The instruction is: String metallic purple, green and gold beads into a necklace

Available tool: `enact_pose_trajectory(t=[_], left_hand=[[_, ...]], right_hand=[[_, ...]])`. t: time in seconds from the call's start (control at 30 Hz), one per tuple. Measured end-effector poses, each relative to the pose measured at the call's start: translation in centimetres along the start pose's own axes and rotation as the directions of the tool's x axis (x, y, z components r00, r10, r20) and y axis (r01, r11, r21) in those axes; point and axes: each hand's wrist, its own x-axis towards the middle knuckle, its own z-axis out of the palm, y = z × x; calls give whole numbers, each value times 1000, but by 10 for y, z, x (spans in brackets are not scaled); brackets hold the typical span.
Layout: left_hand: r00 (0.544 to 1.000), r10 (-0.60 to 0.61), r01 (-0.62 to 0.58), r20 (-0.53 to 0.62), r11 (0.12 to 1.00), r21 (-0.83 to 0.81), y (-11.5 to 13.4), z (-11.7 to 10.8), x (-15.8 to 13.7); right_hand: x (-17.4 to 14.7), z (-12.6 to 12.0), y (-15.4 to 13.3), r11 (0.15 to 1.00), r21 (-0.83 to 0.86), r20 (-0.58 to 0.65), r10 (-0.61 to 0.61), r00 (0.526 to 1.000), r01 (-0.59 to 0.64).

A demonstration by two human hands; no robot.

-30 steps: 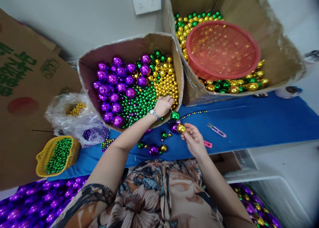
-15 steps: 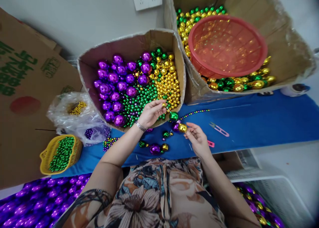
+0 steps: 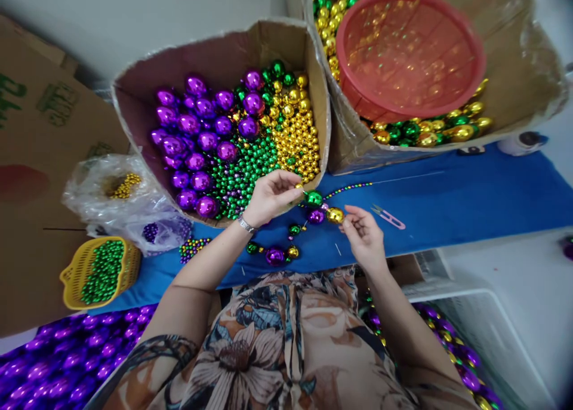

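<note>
My left hand (image 3: 274, 196) is closed in a pinch at the front rim of the bead box. Between its fingertips is a small gold bead (image 3: 299, 186), partly hidden. Beside it, a large green bead (image 3: 313, 199), a purple bead (image 3: 316, 216) and a large gold bead (image 3: 335, 215) sit together on a strand. My right hand (image 3: 363, 234) pinches the large gold bead at its right side. From the cluster a string of tiny beads (image 3: 349, 188) runs right into a thin needle or wire (image 3: 407, 177). More strung beads (image 3: 274, 256) lie on the blue cloth.
A cardboard box (image 3: 326, 129) holds purple, green and gold beads. Another box (image 3: 353, 153) carries a red basket (image 3: 344, 82). Pink thread snips (image 3: 389, 217) lie at right on the blue cloth (image 3: 470, 207). A yellow basket (image 3: 132, 267) and plastic bags (image 3: 85, 189) stand left.
The camera view has shifted, so the boxes sit higher in the picture. My right hand and the large gold bead have moved slightly right, away from my left hand, which keeps its pinch.
</note>
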Motion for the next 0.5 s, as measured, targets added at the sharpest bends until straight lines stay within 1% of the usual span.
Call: enact_pose_trajectory(t=[0.1,0.2,0.27,0.33,0.4,0.43,0.5], left_hand=[[999,5,-3,51,999,-38,4,12,-6],[999,-3,5,53,999,-53,0,20,-13],[998,1,-2,69,1000,13,-8,23,-19],[994,24,-35,108,994,100,-16,27,-26],[985,63,-92,163,981,172,-22,31,-33],[977,86,-126,194,972,201,-24,35,-35],[958,127,-190,257,952,241,-21,42,-38]], right_hand=[[0,-7,-6,1000,-13,-15,-4,1000,4],[-5,-9,4,1000,-13,9,18,1000,-18],[-10,-8,19,999,-20,34,49,998,-49],[-14,-8,35,995,-52,83,89,993,-85],[-18,-9,44,983,-153,140,121,983,-99],[-19,-11,44,969,-232,150,120,981,-83],[-19,-16,36,922,-387,130,66,989,-11]])
